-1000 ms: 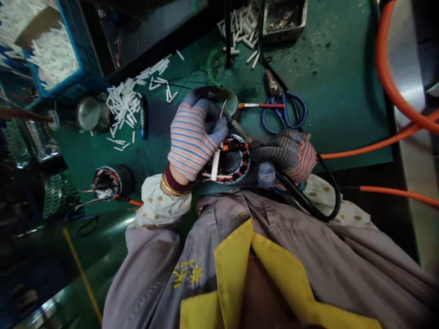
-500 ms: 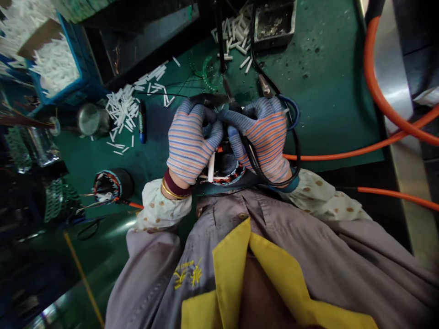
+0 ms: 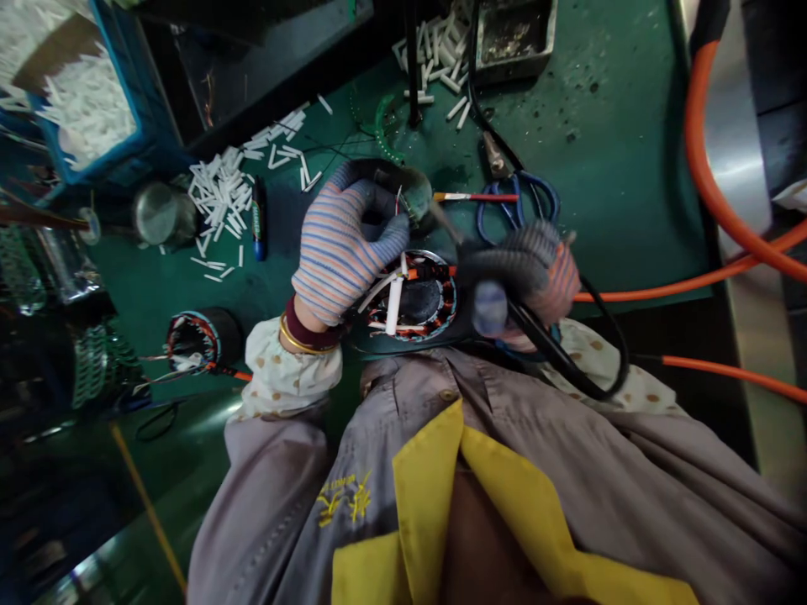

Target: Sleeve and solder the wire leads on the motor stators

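Note:
My left hand [image 3: 346, 248], in a striped knit glove, has thumb and forefinger closed on a thin wire [image 3: 398, 200] above a wound motor stator [image 3: 449, 315]. White sleeving [image 3: 394, 307] and an orange lead [image 3: 414, 274] lie across the stator's opening. My right hand [image 3: 545, 273], gloved and blurred by motion, is closed around the dark handle of a soldering iron [image 3: 470, 248]. The iron points up and left, its blurred tip near a small round grey-green pot [image 3: 417, 197]. A black cable [image 3: 598, 391] loops down from the iron beneath my right hand.
A thin brush [image 3: 476, 197] and blue-handled scissors [image 3: 548, 195] lie behind my right hand. White tube pieces [image 3: 220, 193] and a marker [image 3: 259, 218] are to the left. Another stator [image 3: 211, 336] stands at left, a metal tray [image 3: 515, 38] at the back, an orange hose [image 3: 697, 143] at right.
My right hand has moved right and towards me with the soldering iron, away from my left hand. The stator, brush, scissors and round pot show more fully. My left hand has shifted slightly left.

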`<control>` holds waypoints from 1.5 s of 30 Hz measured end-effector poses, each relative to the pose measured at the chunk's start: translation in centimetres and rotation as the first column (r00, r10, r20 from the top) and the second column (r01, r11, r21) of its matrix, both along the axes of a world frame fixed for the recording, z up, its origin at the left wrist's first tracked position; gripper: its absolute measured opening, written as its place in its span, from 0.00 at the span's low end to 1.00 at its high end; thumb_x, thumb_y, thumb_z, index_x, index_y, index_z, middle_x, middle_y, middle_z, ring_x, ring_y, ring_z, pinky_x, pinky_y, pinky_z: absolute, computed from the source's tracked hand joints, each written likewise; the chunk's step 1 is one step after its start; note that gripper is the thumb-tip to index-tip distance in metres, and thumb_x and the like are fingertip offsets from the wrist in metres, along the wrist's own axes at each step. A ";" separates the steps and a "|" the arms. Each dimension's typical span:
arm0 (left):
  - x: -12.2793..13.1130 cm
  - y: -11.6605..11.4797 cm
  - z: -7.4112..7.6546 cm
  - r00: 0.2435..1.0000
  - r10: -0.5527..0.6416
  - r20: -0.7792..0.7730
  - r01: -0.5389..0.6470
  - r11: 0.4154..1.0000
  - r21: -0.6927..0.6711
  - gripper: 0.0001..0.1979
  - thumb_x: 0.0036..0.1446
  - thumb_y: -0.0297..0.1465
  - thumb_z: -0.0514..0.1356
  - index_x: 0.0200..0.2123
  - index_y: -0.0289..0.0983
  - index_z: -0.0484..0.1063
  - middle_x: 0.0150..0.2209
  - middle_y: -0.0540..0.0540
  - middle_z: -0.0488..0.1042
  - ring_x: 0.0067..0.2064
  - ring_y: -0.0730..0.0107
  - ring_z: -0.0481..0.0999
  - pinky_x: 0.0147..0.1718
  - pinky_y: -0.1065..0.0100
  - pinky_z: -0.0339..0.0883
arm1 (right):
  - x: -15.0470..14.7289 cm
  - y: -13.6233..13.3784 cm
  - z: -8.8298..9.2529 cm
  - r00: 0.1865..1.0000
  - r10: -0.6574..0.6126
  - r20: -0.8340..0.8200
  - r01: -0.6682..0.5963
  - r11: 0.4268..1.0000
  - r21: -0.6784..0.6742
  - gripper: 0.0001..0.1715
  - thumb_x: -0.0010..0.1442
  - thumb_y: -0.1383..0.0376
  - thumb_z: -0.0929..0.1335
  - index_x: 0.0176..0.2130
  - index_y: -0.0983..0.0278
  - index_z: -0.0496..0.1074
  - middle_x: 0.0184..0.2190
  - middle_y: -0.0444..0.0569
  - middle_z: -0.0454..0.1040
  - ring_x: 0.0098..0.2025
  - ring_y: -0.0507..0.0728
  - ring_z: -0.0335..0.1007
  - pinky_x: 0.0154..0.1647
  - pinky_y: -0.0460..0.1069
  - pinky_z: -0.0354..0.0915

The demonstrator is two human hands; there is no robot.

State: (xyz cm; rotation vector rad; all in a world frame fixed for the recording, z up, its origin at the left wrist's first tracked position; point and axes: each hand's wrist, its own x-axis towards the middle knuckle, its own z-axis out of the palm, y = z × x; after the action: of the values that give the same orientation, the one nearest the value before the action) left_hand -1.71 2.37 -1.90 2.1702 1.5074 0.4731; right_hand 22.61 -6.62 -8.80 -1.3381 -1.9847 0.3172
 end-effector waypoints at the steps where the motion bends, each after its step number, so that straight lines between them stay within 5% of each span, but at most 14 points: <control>1: -0.2 0.2 0.2 1.000 -0.014 -0.006 0.014 1.000 -0.013 0.17 0.79 0.54 0.70 0.44 0.50 0.79 0.54 0.42 0.87 0.64 0.35 0.82 0.68 0.35 0.79 | 0.4 -0.5 -0.2 0.999 -0.019 -0.048 0.023 0.995 0.101 0.31 0.88 0.51 0.59 0.52 0.51 0.90 0.34 0.54 0.77 0.41 0.67 0.75 0.44 0.62 0.71; 3: -0.6 0.5 0.6 0.999 -0.027 -0.017 0.026 0.999 -0.029 0.16 0.77 0.54 0.70 0.43 0.51 0.79 0.54 0.41 0.88 0.63 0.34 0.83 0.67 0.32 0.78 | 1.1 -0.9 -0.4 0.989 0.012 -0.145 0.031 0.956 0.293 0.23 0.87 0.50 0.65 0.50 0.50 0.88 0.31 0.48 0.76 0.37 0.64 0.73 0.40 0.59 0.69; 6: -0.7 0.7 1.1 0.998 -0.047 -0.028 0.046 0.998 -0.041 0.14 0.74 0.53 0.70 0.42 0.51 0.78 0.54 0.41 0.88 0.60 0.34 0.84 0.64 0.31 0.78 | 1.8 -0.6 -0.3 0.966 0.169 -0.196 -0.089 0.928 0.362 0.13 0.84 0.53 0.71 0.55 0.48 0.88 0.33 0.46 0.80 0.37 0.63 0.75 0.39 0.58 0.68; 16: -0.5 0.4 0.8 1.000 -0.026 -0.017 0.026 1.000 -0.003 0.16 0.75 0.52 0.72 0.41 0.51 0.77 0.50 0.42 0.87 0.56 0.37 0.83 0.63 0.32 0.81 | 0.9 -1.8 -2.2 0.998 0.025 -0.058 -0.014 0.985 0.173 0.28 0.83 0.41 0.66 0.44 0.48 0.90 0.31 0.51 0.79 0.38 0.67 0.75 0.46 0.63 0.72; 24: -0.1 -1.4 1.0 1.000 0.011 -0.028 -0.009 0.998 0.066 0.13 0.84 0.50 0.65 0.49 0.49 0.83 0.57 0.41 0.87 0.63 0.35 0.86 0.69 0.31 0.81 | 0.2 -0.5 -0.2 0.957 0.040 -0.287 0.060 0.942 0.329 0.24 0.87 0.50 0.64 0.49 0.49 0.89 0.31 0.49 0.77 0.35 0.64 0.72 0.42 0.61 0.68; 32: -0.6 1.1 3.2 0.986 -0.104 -0.128 0.105 0.994 0.003 0.11 0.76 0.49 0.69 0.43 0.51 0.81 0.52 0.37 0.88 0.58 0.32 0.88 0.64 0.33 0.84 | -0.3 -1.1 -1.9 0.991 -0.073 -0.110 0.086 0.989 0.117 0.49 0.86 0.36 0.50 0.39 0.50 0.88 0.26 0.53 0.73 0.33 0.67 0.72 0.43 0.64 0.72; 37: -0.3 1.6 3.3 0.961 -0.128 -0.244 0.152 0.985 0.080 0.07 0.72 0.45 0.69 0.43 0.51 0.80 0.46 0.38 0.87 0.50 0.33 0.86 0.53 0.31 0.83 | 0.1 -1.0 -2.4 0.991 -0.040 -0.130 0.054 0.993 0.107 0.46 0.84 0.32 0.54 0.40 0.49 0.88 0.26 0.52 0.73 0.33 0.66 0.71 0.44 0.64 0.71; 45: -0.2 -0.3 2.4 0.962 -0.061 -0.265 0.111 0.977 0.180 0.09 0.81 0.42 0.69 0.47 0.44 0.83 0.47 0.35 0.86 0.52 0.37 0.88 0.54 0.38 0.86 | 0.4 -1.1 -1.4 0.971 0.045 -0.234 0.010 0.973 0.230 0.34 0.89 0.44 0.59 0.50 0.48 0.90 0.31 0.49 0.76 0.36 0.65 0.73 0.46 0.61 0.70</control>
State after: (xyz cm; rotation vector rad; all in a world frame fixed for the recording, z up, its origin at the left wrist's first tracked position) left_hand -1.94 2.08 0.54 2.5206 1.5456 0.3273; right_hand 23.02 -7.70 -10.20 -1.0828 -1.7731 0.2355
